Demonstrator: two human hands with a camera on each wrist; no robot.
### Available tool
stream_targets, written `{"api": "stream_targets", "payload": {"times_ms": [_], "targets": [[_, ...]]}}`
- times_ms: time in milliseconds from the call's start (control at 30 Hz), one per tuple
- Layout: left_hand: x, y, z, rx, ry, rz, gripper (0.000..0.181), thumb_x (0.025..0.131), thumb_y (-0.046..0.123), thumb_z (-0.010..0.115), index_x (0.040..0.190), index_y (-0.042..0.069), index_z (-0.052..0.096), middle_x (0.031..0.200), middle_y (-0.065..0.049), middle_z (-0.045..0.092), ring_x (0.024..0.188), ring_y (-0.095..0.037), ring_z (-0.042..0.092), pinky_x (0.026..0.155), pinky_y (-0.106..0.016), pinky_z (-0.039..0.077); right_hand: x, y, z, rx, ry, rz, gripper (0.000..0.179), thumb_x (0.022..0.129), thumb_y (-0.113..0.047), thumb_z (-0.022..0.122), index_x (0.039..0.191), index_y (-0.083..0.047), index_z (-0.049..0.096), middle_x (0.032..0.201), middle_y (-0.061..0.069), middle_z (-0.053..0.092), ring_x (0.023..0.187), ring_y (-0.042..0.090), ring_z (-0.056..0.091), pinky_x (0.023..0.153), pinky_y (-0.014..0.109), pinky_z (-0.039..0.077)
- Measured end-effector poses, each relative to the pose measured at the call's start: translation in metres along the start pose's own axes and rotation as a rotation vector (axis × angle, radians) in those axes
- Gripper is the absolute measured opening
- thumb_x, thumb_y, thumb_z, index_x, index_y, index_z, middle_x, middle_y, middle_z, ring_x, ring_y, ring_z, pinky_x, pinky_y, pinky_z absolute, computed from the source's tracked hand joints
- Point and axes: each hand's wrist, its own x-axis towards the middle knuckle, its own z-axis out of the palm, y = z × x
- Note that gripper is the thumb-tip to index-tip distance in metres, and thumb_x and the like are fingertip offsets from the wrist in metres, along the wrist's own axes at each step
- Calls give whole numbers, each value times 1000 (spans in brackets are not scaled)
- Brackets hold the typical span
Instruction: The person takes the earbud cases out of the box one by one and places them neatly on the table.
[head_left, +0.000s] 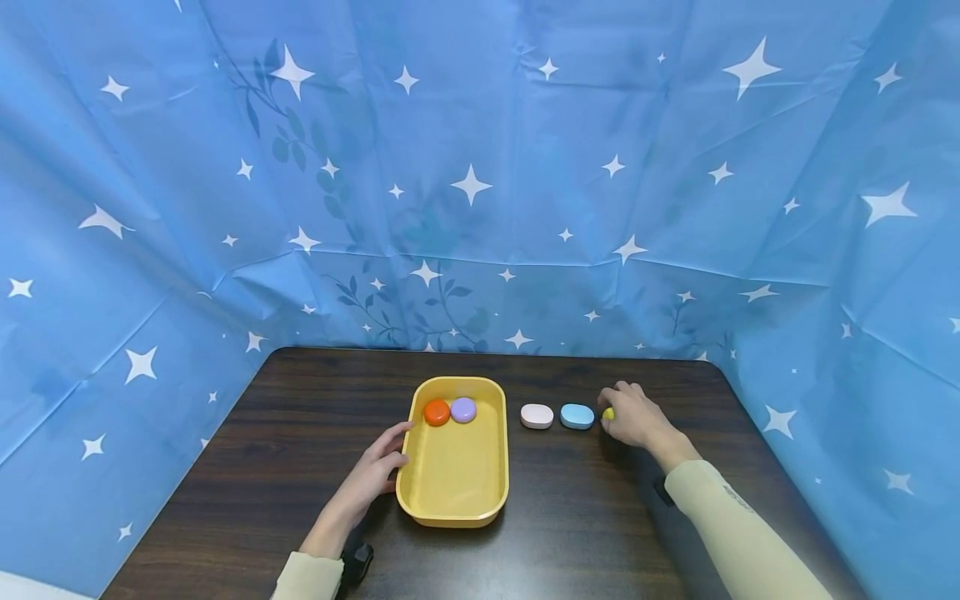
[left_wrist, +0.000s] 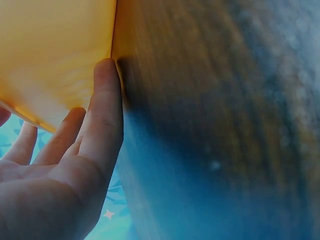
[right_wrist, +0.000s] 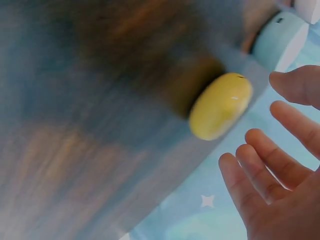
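Note:
My left hand [head_left: 365,479] rests its fingers against the left side of a yellow tray [head_left: 453,492], and the left wrist view shows the fingertips [left_wrist: 106,75] on the tray's wall. In the tray, near its far end, lie an orange round piece [head_left: 437,412] and a lavender round piece [head_left: 463,409]. My right hand [head_left: 636,414] hovers over a small yellow rounded piece [right_wrist: 221,106] on the table. Its fingers are spread and apart from the piece in the right wrist view.
Between the tray and my right hand, a pale pink oval piece [head_left: 537,417] and a light blue oval piece [head_left: 577,417] sit in a row on the dark wooden table [head_left: 300,408]. A blue star-patterned curtain [head_left: 480,217] hangs behind the table's far edge.

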Motion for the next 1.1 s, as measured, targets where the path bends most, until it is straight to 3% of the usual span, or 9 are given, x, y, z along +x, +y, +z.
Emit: {"api": "stream_targets", "payload": {"times_ms": [600,1100], "targets": [[1,0,0,1,7,-6,54,101,11,49,154,16,41,158,-25,35,128,-38,54,93,-54,53,-11,-40,-15,53,119,-27,29,92,-16,67,118,-3,69,119,16,61,109,36,52,85,55,49],[2,-1,1,-13,14,-2,54,101,10,50,154,17,42,156,-24,38,124,-36,56,92,-53,54,-15,-75,-11,92,201,-140,27,91,-18,70,116,-7,71,119,10,62,111,32,53,85,51,51]]}}
